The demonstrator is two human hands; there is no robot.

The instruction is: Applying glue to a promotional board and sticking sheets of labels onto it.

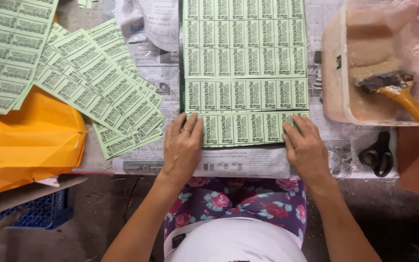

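Label sheet [246, 73]: pale green sheet printed with a grid of small rectangular labels, lying flat and square-on in the middle of the table, its near edge right under both hands. Looks laid straight so the rows line up with the person's body.

Left hand [183, 145]: palm down, fingers spread flat on the bottom-left corner of the sheet, ring on one finger. Not pinching anything, just pressing the paper down, which I'd guess keeps that corner from curling or sliding.

Right hand [307, 148]: same deal on the bottom-right corner, flat and open, fingertips on the last row of labels. Two hands at two corners reads like smoothing or pinning the sheet down.

Newspaper [248, 165]: spread under the sheet, sticking out below its near edge. Probably there to protect the table from mess.

Loose label sheets [98, 82]: fanned, overlapping pile of the same green sheets off to the left, at an angle, well clear of the one being pressed.

Yellow paper [27, 140]: big crumpled orange-yellow sheet or envelope at the left edge, partly under the pile.

Plastic tub [338, 97]: clear container on the right, near the sheet, with pale pasty stuff inside, can't tell exactly what.

Brush [398, 90]: wooden-handled brush resting in the tub, handle pointing out toward the right hand's side, so it's easy to grab.

Scissors [377, 155]: black-handled, lying just right of the right hand on the newspaper.
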